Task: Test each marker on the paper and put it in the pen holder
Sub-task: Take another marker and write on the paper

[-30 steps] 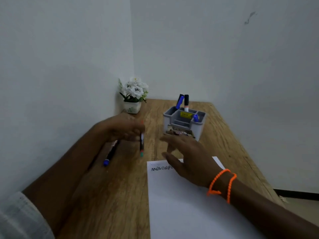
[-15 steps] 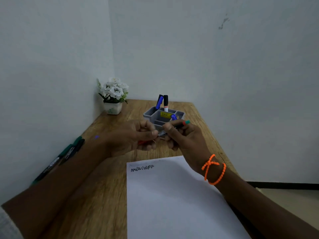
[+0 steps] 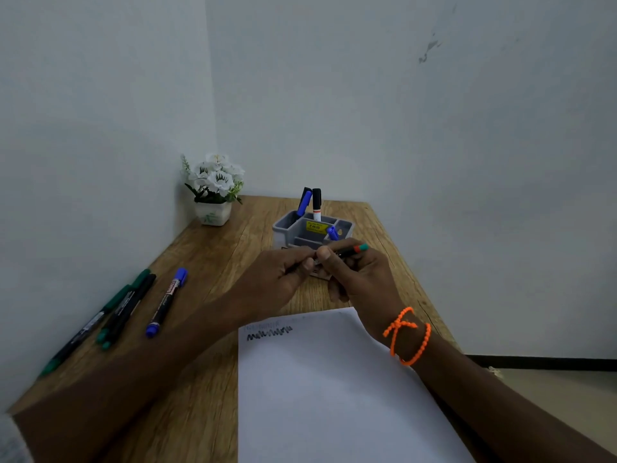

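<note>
Both hands gripping one marker [image 3: 347,251]: left hand [image 3: 283,279] pinching the cap end, right hand [image 3: 357,275] clamping the barrel. Pull straight apart, above the paper [image 3: 334,389].

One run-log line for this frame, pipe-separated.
phase: uncapping | hands: left hand and right hand both on marker | paper: scribbles at top | pen holder: three markers

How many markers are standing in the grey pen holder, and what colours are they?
In the pen holder:
Blue markers: 2
Black-capped marker: 1
Total: 3
</note>
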